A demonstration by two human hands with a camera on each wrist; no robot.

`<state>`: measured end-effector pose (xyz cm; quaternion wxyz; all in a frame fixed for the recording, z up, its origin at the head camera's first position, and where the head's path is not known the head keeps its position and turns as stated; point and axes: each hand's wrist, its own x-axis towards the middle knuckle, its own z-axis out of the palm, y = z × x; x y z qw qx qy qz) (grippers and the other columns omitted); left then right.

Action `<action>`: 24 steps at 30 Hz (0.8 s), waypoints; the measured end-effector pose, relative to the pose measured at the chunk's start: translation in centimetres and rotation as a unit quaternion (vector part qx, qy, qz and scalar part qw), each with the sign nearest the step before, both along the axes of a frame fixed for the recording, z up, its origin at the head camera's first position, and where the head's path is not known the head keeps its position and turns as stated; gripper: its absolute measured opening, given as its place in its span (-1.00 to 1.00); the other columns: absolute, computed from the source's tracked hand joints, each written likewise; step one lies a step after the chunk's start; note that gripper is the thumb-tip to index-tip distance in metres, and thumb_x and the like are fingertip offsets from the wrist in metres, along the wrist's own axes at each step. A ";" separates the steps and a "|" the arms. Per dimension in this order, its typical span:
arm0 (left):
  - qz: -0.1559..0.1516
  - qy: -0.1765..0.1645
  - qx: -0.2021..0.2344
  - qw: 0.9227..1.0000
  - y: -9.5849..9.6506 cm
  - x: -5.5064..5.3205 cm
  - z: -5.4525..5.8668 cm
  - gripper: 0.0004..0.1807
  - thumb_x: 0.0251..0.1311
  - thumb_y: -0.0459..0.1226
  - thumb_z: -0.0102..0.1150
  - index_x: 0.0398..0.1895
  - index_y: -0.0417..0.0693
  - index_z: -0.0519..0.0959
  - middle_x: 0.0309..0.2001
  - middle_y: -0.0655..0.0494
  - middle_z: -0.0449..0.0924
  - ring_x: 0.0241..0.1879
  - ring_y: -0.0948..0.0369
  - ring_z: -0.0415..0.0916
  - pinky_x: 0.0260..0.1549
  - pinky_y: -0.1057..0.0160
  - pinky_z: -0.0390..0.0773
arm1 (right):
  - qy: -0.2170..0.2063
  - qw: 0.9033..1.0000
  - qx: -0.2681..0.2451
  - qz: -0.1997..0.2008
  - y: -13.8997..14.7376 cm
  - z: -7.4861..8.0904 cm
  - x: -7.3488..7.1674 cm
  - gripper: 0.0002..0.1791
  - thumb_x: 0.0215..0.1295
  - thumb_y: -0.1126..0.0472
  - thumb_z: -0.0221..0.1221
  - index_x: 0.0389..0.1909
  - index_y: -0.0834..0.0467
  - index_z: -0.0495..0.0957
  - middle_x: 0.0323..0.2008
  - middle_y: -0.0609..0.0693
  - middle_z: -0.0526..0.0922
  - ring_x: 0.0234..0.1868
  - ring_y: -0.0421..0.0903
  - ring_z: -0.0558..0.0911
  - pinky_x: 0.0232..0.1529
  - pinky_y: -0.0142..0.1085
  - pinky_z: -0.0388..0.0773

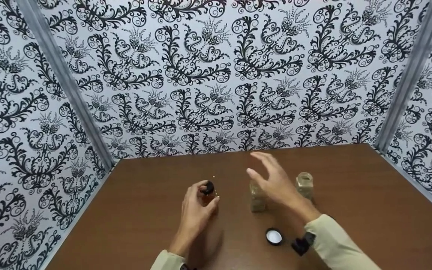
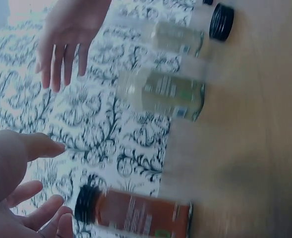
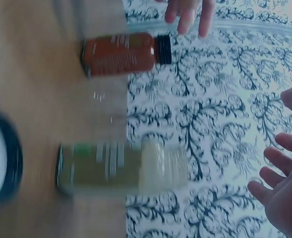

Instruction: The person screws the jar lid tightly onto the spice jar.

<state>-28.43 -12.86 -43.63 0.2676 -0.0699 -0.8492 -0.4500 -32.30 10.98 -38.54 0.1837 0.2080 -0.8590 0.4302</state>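
A jar of red-brown spice (image 2: 141, 213) stands upright with its black cap (image 1: 209, 187) on. My left hand (image 1: 195, 206) is at this jar, thumb and fingers spread beside the cap; the left wrist view has a gap between them and the cap. Over a lidless glass jar of pale green-brown spice (image 1: 258, 201) hovers my right hand (image 1: 278, 183), fingers loosely extended and holding nothing. The right wrist view gives that jar's bare threaded neck (image 3: 168, 166), apart from the fingers. To its right is a second lidless jar (image 1: 305, 186), partly hidden by the right forearm.
A black lid (image 1: 274, 237) lies with its white inside up on the brown table (image 1: 144, 225), nearer me than the jars. Patterned white-and-black walls (image 1: 208, 75) stand behind the table and at both sides.
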 end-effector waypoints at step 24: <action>-0.158 -0.079 -0.011 0.984 5.7 -1.4 -2.2 -0.19 0.05 -0.18 0.51 0.37 -0.17 0.35 0.24 -0.20 0.53 0.24 -0.13 0.50 0.21 -0.12 0.51 | -0.001 0.996 0.083 -0.033 6.7 -3.7 3.9 -0.31 0.36 -0.03 0.25 0.39 0.22 0.34 0.29 0.20 0.47 0.23 0.20 0.53 0.24 0.20 0.48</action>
